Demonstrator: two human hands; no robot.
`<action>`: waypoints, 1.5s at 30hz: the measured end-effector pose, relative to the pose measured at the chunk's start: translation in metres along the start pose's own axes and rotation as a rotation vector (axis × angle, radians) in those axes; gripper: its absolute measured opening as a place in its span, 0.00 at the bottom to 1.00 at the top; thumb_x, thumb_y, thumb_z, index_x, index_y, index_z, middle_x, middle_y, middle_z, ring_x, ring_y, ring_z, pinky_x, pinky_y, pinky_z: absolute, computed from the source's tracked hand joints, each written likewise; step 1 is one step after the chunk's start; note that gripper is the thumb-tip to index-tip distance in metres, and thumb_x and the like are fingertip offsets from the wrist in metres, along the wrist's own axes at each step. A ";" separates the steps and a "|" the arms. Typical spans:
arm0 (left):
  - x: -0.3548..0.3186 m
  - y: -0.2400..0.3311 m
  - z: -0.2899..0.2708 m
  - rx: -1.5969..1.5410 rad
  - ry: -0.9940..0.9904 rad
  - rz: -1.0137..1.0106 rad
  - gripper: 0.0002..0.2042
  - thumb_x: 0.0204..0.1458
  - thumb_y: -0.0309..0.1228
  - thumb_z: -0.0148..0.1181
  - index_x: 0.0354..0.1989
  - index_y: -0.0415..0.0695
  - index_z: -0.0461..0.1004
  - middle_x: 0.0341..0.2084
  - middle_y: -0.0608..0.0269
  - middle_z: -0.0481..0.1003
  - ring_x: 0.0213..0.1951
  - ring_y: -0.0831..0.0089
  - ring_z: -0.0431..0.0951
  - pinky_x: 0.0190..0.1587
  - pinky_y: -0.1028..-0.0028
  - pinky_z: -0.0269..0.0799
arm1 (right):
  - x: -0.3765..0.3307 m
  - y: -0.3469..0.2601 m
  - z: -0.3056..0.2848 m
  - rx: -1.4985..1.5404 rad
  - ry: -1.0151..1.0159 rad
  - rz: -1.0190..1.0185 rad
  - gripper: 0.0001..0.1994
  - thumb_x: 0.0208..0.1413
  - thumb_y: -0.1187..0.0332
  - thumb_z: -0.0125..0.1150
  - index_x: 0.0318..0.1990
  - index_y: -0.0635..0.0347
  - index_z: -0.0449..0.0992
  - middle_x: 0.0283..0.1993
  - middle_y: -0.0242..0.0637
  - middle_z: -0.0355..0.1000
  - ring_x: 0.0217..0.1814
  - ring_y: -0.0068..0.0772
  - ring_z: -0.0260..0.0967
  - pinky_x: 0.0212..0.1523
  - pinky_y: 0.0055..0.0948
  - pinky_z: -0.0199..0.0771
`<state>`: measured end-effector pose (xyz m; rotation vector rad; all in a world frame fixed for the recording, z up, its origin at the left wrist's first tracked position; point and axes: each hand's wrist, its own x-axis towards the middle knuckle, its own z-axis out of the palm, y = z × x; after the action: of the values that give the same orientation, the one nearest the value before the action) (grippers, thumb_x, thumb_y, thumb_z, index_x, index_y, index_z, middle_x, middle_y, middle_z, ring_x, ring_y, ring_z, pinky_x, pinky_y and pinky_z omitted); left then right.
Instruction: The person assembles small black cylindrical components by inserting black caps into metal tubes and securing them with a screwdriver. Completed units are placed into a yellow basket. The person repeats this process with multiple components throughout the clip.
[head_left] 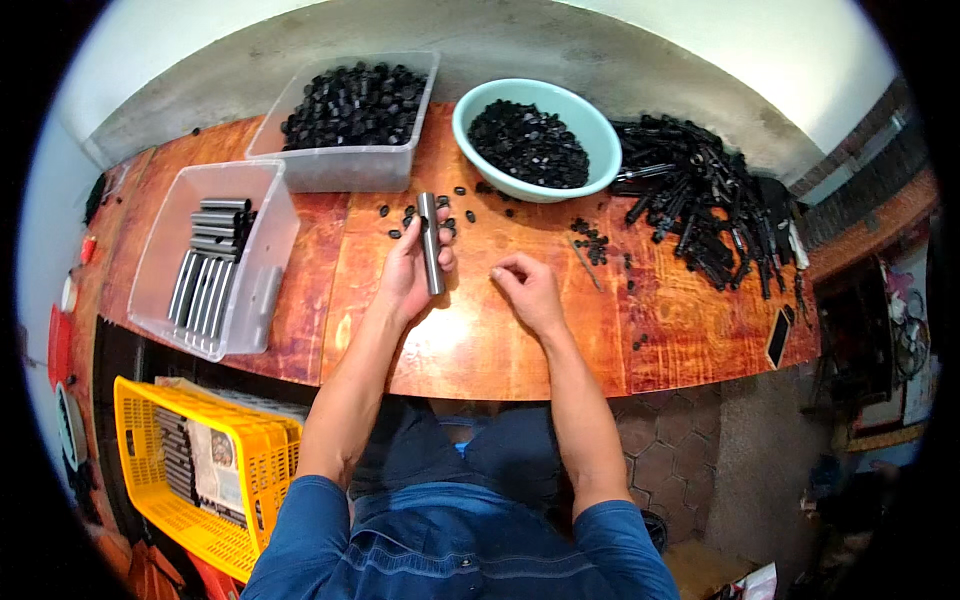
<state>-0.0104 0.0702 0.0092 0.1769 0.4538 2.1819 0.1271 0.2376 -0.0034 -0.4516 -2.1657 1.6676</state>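
the left hand (408,268) has its grip closed around a dark metal tube (431,244), holding it nearly upright over the wooden tabletop (480,340), just this side of the teal bowl (600,130). the right hand (528,288) rests on the tabletop just right of the tube, fingers curled and pinched together; whether a small piece sits between them is too small to tell.

taking the teal bowl as the landmark: it is heaped with small black caps (530,142), and loose black caps (452,205) lie scattered just in front of it, around the top end of the tube. left of the bowl stands a clear tub (345,168) full of the same small black parts. further left and nearer the person, a second clear bin (240,320) holds a modest stack of finished-looking tubes (205,270). right of the bowl sprawls a large pile of black rods (700,200). below the tabletop's left edge, a yellow crate (170,480) holds more dark tubes.

as a judgement, the work looks partway through: the bin of tubes is only partly filled, while the bowl, the tub and the pile on the right are all well stocked, so much is left.
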 end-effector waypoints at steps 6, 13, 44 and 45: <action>-0.003 -0.007 0.003 -0.069 -0.094 0.024 0.21 0.70 0.44 0.44 0.61 0.42 0.67 0.36 0.59 0.72 0.33 0.66 0.74 0.39 0.70 0.72 | -0.006 -0.009 -0.003 -0.073 0.007 -0.005 0.05 0.59 0.73 0.65 0.38 0.66 0.80 0.33 0.31 0.78 0.34 0.19 0.73 0.36 0.22 0.73; 0.000 0.014 -0.005 -0.133 -0.049 0.095 0.18 0.67 0.41 0.47 0.57 0.42 0.67 0.34 0.59 0.69 0.32 0.67 0.71 0.39 0.69 0.70 | -0.018 -0.023 -0.009 -0.252 -0.098 -0.010 0.07 0.58 0.72 0.63 0.40 0.66 0.80 0.37 0.38 0.79 0.38 0.28 0.75 0.40 0.29 0.76; 0.011 0.027 -0.012 -0.030 -0.019 0.167 0.18 0.69 0.41 0.45 0.57 0.41 0.67 0.34 0.62 0.69 0.31 0.72 0.68 0.37 0.73 0.67 | -0.029 -0.017 -0.059 -0.547 0.255 -0.230 0.08 0.56 0.72 0.64 0.41 0.66 0.81 0.39 0.46 0.80 0.41 0.42 0.79 0.43 0.34 0.78; 0.011 0.027 -0.012 -0.035 -0.023 0.167 0.18 0.69 0.41 0.45 0.57 0.41 0.67 0.34 0.62 0.69 0.31 0.72 0.68 0.37 0.73 0.67 | -0.028 -0.010 -0.079 -0.592 0.325 -0.199 0.08 0.56 0.72 0.64 0.41 0.66 0.81 0.39 0.46 0.81 0.41 0.41 0.79 0.43 0.34 0.78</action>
<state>-0.0401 0.0608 0.0082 0.2279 0.4002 2.3466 0.1889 0.2888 0.0216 -0.5905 -2.3256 0.7656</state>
